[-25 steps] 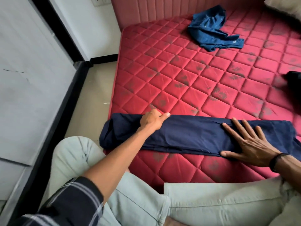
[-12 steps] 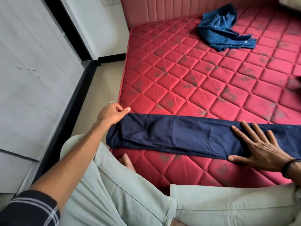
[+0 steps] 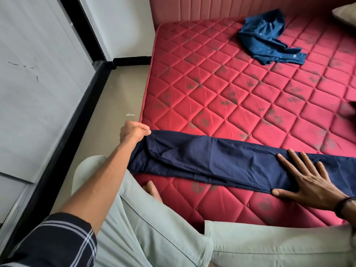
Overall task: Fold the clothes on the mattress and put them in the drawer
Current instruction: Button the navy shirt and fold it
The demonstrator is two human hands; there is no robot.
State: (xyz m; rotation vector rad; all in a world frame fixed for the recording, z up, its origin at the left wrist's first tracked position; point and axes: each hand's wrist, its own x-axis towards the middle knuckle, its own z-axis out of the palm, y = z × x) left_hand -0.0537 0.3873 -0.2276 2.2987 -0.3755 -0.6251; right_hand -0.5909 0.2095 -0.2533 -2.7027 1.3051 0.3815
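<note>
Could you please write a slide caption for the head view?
Left hand pinches the navy garment's end; right hand presses it flat on the red mattress.

Navy garment (image 3: 221, 160) lay in a long strip across lower frame on red mattress (image 3: 231, 89). Left hand (image 3: 133, 131) pinched its left end; right hand (image 3: 310, 182) lay flat on it. Blue shirt (image 3: 267, 39) crumpled upper right.
</note>
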